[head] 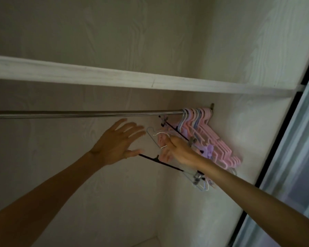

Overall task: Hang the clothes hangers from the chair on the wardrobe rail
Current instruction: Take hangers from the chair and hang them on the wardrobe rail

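Holding thin wire clip hangers by their hooks at frame centre, right hand pinches; left hand open, empty. Judged light, springy, tangle-prone; grip at hooks.

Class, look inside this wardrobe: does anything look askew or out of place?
Yes. The pink hangers on the rail are crammed at its right end, slanting against the side wall rather than hanging straight.

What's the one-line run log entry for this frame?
right hand grips hangers below rail | left hand open | pink hangers hung
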The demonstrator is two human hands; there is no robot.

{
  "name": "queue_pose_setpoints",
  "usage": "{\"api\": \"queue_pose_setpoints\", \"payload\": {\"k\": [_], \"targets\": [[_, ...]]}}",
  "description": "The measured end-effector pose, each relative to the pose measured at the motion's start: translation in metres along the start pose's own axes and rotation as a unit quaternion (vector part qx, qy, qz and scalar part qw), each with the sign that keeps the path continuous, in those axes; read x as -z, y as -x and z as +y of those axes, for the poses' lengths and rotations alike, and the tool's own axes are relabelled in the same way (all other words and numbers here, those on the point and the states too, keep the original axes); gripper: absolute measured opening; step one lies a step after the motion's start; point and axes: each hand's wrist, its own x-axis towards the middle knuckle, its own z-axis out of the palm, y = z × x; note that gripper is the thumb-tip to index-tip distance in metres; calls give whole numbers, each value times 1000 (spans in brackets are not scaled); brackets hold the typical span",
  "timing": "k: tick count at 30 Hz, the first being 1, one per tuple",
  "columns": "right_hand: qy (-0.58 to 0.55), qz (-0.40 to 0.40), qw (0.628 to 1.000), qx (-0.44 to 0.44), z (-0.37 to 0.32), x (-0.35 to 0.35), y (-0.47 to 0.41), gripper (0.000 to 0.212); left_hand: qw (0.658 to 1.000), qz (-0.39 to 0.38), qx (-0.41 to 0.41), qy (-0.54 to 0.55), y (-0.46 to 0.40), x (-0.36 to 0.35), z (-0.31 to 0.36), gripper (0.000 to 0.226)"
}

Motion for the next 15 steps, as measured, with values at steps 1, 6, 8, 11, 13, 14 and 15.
{"api": "queue_pose_setpoints", "payload": {"k": [1, 6, 8, 11, 13, 14, 15], "targets": [[33, 19, 999, -12, -4, 7, -1, 42, 998, 24, 57, -4, -7, 3, -2, 60], [300, 85, 950, 3, -28, 32, -15, 25, 970, -27, 237, -51, -29, -5, -16, 58], [336, 125, 933, -9, -38, 36, -26, 20, 966, -39, 250, -62, -28, -10, -18, 57], [363, 176, 914, -37, -49, 44, -48, 23, 967, -39, 240, -83, -28, -14, -19, 57], [371, 212, 902, -58, -54, 47, -61, 22, 964, -49, 249, -79, -29, -15, -18, 57], [381, 226, 894, -67, -53, 47, -67, 24, 962, -50, 256, -76, -29, -16, -16, 56], [395, 230, 886, -78, -53, 44, -73, 29, 961, -49, 260, -75, -29, -16, -15, 55]]}}
